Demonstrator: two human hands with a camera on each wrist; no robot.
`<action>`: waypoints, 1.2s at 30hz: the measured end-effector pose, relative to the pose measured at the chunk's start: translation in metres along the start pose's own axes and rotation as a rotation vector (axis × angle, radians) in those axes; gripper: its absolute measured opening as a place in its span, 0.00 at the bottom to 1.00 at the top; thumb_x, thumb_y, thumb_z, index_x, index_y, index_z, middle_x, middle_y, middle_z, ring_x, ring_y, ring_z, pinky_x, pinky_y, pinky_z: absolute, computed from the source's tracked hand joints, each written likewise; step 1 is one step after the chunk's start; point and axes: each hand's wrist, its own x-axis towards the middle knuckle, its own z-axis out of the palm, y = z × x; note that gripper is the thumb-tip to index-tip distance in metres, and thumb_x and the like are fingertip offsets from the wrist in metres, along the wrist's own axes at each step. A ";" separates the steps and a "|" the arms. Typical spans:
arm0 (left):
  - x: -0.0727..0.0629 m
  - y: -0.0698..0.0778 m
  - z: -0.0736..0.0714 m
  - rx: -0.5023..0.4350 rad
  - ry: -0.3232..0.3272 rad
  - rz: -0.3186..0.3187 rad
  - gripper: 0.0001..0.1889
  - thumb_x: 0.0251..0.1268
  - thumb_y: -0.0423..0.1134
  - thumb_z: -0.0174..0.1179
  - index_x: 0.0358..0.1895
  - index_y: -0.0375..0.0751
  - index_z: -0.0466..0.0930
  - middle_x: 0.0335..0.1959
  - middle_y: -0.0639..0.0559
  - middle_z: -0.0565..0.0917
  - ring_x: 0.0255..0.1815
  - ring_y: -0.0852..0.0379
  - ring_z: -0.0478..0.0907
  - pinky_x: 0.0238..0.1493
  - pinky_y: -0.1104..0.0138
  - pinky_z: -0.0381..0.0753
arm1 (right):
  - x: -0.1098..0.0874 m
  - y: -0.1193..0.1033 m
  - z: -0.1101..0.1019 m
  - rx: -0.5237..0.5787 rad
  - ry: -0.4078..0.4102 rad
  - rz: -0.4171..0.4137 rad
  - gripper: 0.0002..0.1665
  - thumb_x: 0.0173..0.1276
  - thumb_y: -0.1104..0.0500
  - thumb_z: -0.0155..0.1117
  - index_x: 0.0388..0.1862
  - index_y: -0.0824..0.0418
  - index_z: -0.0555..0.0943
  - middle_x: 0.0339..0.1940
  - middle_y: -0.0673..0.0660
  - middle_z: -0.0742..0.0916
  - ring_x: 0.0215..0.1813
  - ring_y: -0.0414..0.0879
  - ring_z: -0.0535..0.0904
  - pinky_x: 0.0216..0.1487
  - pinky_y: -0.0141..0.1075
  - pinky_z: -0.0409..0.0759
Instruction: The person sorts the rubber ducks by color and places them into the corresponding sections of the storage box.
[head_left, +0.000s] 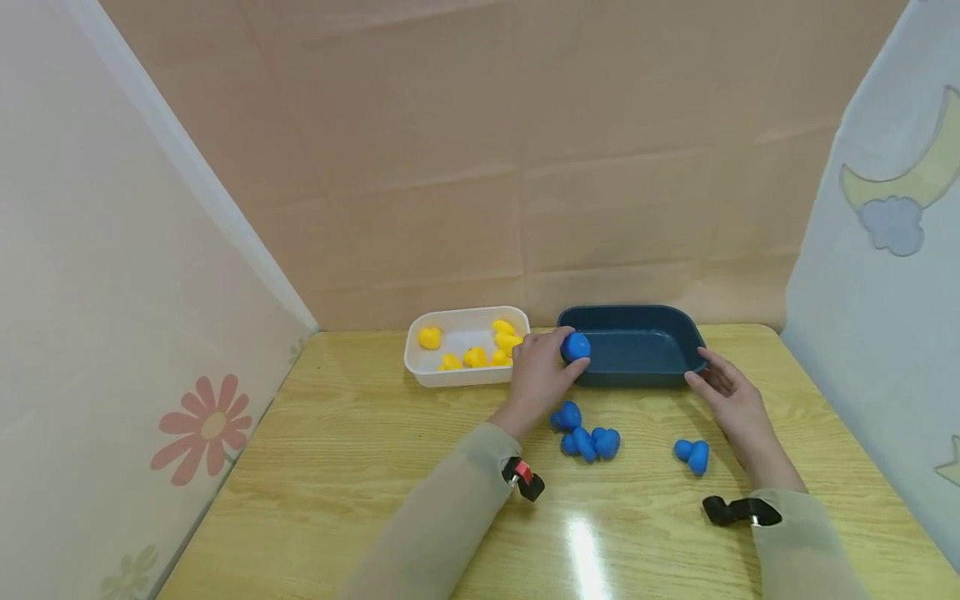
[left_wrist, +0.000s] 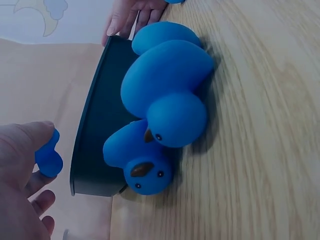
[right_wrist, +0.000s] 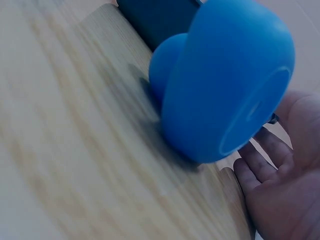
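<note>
Showing two rounded lobes, the pinched toy (head_left: 576, 347) is bright blue.

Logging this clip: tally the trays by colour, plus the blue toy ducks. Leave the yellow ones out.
Blue ducks: 5 (4 on the table, 1 in the left hand)
White tray: 1
Dark tray: 1
Total: 7

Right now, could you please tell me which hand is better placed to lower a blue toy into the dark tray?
Probably the left hand: it holds a blue toy near the dark tray; the right hand holds no toy.
</note>
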 end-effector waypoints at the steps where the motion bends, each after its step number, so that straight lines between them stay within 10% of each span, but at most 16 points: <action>1: 0.001 0.001 0.001 0.003 -0.003 -0.006 0.31 0.77 0.58 0.71 0.77 0.54 0.80 0.68 0.59 0.87 0.66 0.49 0.76 0.68 0.52 0.73 | 0.000 0.000 0.000 0.000 0.002 0.001 0.48 0.85 0.37 0.62 0.94 0.43 0.54 0.91 0.69 0.57 0.88 0.70 0.54 0.65 0.14 0.69; 15: 0.001 0.001 0.003 0.052 -0.027 0.007 0.38 0.80 0.60 0.67 0.86 0.57 0.67 0.77 0.55 0.80 0.77 0.47 0.72 0.80 0.48 0.67 | 0.000 -0.002 0.000 -0.022 0.007 -0.022 0.48 0.85 0.36 0.62 0.94 0.45 0.55 0.91 0.69 0.57 0.87 0.71 0.56 0.63 0.13 0.70; 36: -0.038 -0.015 -0.017 -0.198 -0.038 0.162 0.31 0.80 0.46 0.71 0.80 0.48 0.75 0.80 0.48 0.76 0.79 0.45 0.71 0.80 0.52 0.72 | 0.000 -0.005 -0.005 -0.033 0.003 0.013 0.47 0.86 0.37 0.61 0.94 0.43 0.54 0.92 0.67 0.56 0.88 0.71 0.55 0.70 0.17 0.68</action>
